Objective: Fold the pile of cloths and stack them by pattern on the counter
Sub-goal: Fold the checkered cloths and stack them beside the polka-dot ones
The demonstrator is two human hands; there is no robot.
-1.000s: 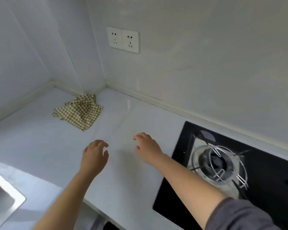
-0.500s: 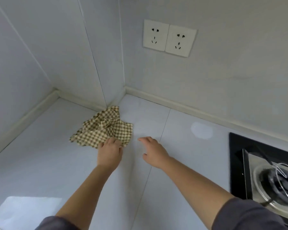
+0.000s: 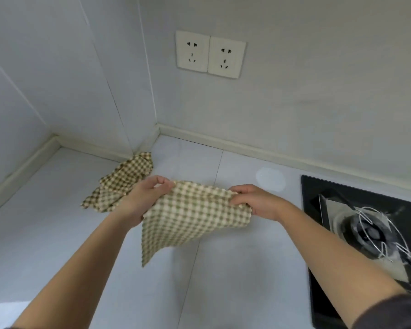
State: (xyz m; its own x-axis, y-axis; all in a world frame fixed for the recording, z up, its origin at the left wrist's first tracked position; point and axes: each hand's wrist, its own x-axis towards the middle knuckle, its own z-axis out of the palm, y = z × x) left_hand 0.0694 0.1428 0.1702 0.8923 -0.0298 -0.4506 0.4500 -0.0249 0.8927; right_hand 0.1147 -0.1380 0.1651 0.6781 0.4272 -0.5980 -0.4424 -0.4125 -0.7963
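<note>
Just left of the hob, over the worktop, left hand and right hand each pinch a top corner of the checked cloth, its lower edge dangling. The pile lies farther left. A slipped pinch or skewed fold could leave it lopsided.

Left hand and right hand pinch, held apart, forearms extended.
</note>
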